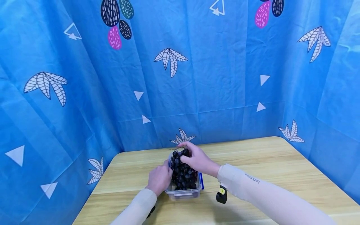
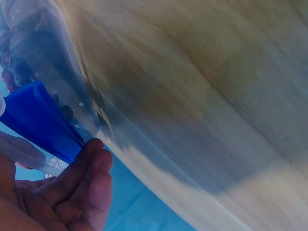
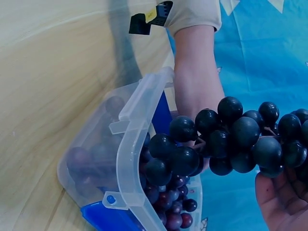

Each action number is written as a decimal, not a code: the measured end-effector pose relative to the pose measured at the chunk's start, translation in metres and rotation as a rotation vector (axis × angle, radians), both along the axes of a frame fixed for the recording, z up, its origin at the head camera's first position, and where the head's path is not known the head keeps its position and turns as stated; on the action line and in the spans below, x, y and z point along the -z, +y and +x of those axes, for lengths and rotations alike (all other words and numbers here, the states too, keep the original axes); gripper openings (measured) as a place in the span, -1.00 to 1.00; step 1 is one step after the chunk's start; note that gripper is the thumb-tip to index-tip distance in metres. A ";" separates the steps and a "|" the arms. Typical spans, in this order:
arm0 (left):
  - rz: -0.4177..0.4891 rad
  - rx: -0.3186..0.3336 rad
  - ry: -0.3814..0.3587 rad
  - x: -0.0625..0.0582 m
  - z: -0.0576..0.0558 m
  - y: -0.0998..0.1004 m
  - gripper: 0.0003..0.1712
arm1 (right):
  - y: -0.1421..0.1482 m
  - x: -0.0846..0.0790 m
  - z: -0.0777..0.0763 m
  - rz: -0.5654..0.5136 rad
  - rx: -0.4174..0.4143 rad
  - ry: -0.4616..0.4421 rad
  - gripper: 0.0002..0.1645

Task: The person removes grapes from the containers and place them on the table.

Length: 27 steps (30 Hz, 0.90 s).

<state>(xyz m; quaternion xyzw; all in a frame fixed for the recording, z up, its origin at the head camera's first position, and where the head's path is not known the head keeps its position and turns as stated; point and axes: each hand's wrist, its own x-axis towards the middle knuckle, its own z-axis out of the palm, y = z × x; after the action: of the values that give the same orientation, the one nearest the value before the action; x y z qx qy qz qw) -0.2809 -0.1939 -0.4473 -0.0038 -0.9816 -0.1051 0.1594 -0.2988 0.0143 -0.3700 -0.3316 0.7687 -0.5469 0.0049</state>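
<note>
Black grape bunch (image 3: 245, 132) is held by the right hand (image 1: 199, 158), clip-lock box (image 1: 184, 194) below; box side is gripped by the left hand (image 1: 159, 178). Bunch positioning seems in hand; steady bracing likely called for.

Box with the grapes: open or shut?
Open: no lid covers the box; grapes show uncovered inside it, and the right hand grips a bunch.

The container (image 1: 183, 193) stands on the desk (image 1: 258, 175) with grapes (image 3: 174, 207) in it. Above these is a bunch (image 3: 240, 142), its far end at the right hand (image 1: 199, 158). The left hand (image 1: 160, 178) is at the container's left side. A curtain (image 1: 219, 78) hangs behind the desk.
</note>
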 end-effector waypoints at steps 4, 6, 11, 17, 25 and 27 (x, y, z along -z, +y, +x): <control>0.003 0.002 -0.005 -0.001 0.000 0.000 -0.44 | 0.003 -0.003 0.000 0.002 0.022 -0.004 -0.43; 0.004 0.007 -0.005 -0.001 -0.001 -0.001 -0.44 | 0.005 -0.004 0.000 0.001 0.029 -0.007 -0.43; 0.007 0.014 -0.016 -0.001 -0.002 -0.002 -0.43 | 0.010 -0.006 -0.002 -0.009 0.042 -0.007 -0.41; 0.013 0.015 -0.024 -0.002 -0.001 -0.002 -0.42 | 0.018 -0.009 -0.002 -0.021 0.062 -0.014 -0.41; 0.036 0.019 -0.044 -0.003 0.002 0.000 -0.41 | 0.031 -0.013 -0.002 -0.028 0.117 -0.014 -0.42; 0.033 0.021 -0.042 -0.003 0.002 0.000 -0.41 | 0.036 -0.013 -0.002 -0.033 0.129 -0.018 -0.42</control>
<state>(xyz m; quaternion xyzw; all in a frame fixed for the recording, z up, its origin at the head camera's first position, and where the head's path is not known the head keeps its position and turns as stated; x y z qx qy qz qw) -0.2790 -0.1944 -0.4447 -0.0094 -0.9828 -0.1229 0.1374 -0.3012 0.0501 -0.3572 -0.2763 0.7794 -0.5615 -0.0288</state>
